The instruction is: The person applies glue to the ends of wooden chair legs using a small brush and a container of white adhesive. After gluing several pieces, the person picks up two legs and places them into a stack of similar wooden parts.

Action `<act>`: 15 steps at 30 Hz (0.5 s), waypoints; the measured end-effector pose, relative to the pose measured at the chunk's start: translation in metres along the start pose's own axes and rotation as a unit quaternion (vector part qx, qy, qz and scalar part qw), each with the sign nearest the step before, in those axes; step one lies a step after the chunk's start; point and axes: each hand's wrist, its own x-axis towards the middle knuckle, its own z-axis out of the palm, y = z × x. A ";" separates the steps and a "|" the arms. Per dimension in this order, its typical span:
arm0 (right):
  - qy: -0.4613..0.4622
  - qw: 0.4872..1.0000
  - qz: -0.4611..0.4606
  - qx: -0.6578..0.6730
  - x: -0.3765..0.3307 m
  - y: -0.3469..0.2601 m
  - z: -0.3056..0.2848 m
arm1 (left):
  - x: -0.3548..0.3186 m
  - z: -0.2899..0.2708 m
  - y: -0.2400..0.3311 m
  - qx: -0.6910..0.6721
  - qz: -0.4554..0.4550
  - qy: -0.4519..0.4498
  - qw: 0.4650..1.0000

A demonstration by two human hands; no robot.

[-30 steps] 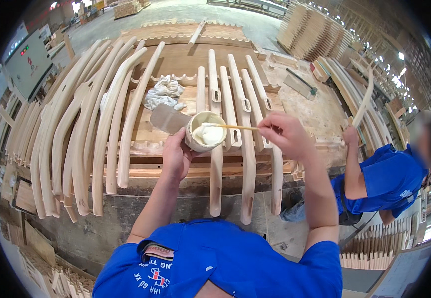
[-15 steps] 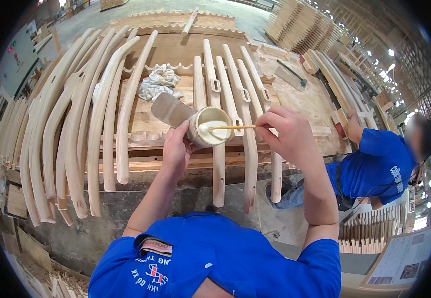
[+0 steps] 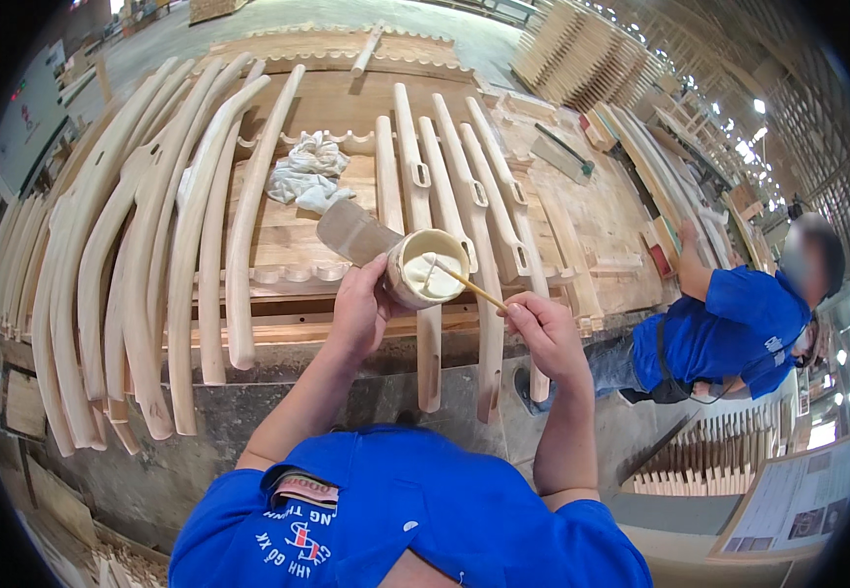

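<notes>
My left hand (image 3: 361, 306) is wrapped round a small round pot (image 3: 400, 265), tilted so that its mouth shows. Thick cream-white paste (image 3: 430, 278) fills the inside. A flat, greyish broad blade or strip (image 3: 351, 231) sticks out to the left beside the pot, above my left fingers; its lower end is hidden. Between thumb and fingers my right hand (image 3: 546, 331) pinches a thin wooden stick (image 3: 479, 291), its tip dipped in the paste. Beyond the pot lie several pale wooden bars with oval slots (image 3: 479, 194) across the workbench.
Curved wooden pieces (image 3: 121, 245) lie close together on the left. A crumpled white cloth (image 3: 307, 169) rests mid-bench (image 3: 278, 230). Scalloped wooden rails (image 3: 342, 44) lie at the back. To the right, a co-worker in a blue shirt (image 3: 729, 318) reaches toward long boards (image 3: 655, 181).
My right hand has moved down and slightly left, so the stick now slants into the paste. The pot has shifted slightly right. The co-worker's arm and body have moved a little.
</notes>
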 end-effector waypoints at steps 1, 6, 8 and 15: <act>-0.007 1.000 0.011 -0.001 -0.002 0.000 -0.003 | -0.002 0.002 -0.001 0.002 -0.005 -0.010 1.000; 0.043 0.999 -0.026 -0.006 -0.010 0.001 -0.009 | -0.003 0.006 -0.011 0.003 -0.019 -0.007 1.000; 0.040 0.999 -0.035 -0.001 -0.011 0.007 -0.012 | -0.002 0.006 -0.015 0.024 -0.023 0.008 0.999; -0.001 0.963 0.126 0.238 -0.009 0.049 -0.020 | 0.000 0.003 -0.022 0.049 -0.020 0.043 0.998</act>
